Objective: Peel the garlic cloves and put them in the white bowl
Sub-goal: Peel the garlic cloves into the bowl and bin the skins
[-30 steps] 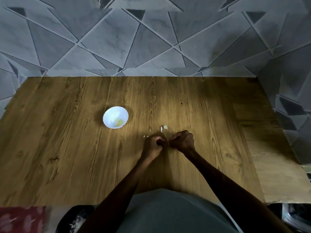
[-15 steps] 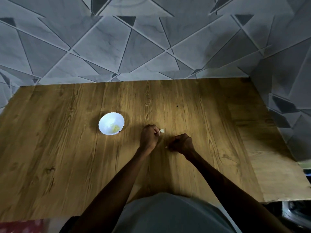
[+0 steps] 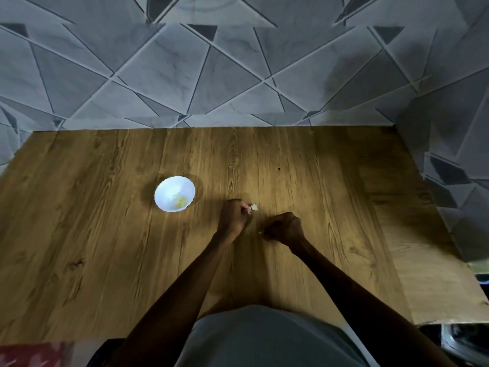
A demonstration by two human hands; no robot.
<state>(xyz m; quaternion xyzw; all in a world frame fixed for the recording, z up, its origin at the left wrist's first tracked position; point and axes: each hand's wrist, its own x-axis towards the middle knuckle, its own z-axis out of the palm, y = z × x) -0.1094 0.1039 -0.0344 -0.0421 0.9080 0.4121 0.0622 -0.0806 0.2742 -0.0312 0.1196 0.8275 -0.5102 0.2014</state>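
1. Left hand: forearm reaches forward over the brown wood-grain tabletop, fingers curled, fingertips right at a small ragged white garlic scrap. Can't tell if it pinches the scrap or only touches it.
2. Right hand: clenched, knuckles up, near the left hand but apart from it. A tiny pale speck shows at its fingertips; can't tell what the fist encloses.
3. Counts: two hands, one small round white bowl, one scrap, one speck.
4. The bowl sits on the tabletop left of the left hand. It holds pale yellow peeled garlic; clove count is unreadable.
5. Glossy bowl, smooth tabletop with a printed grain, and behind it a wall of grey marbled triangular tiles.
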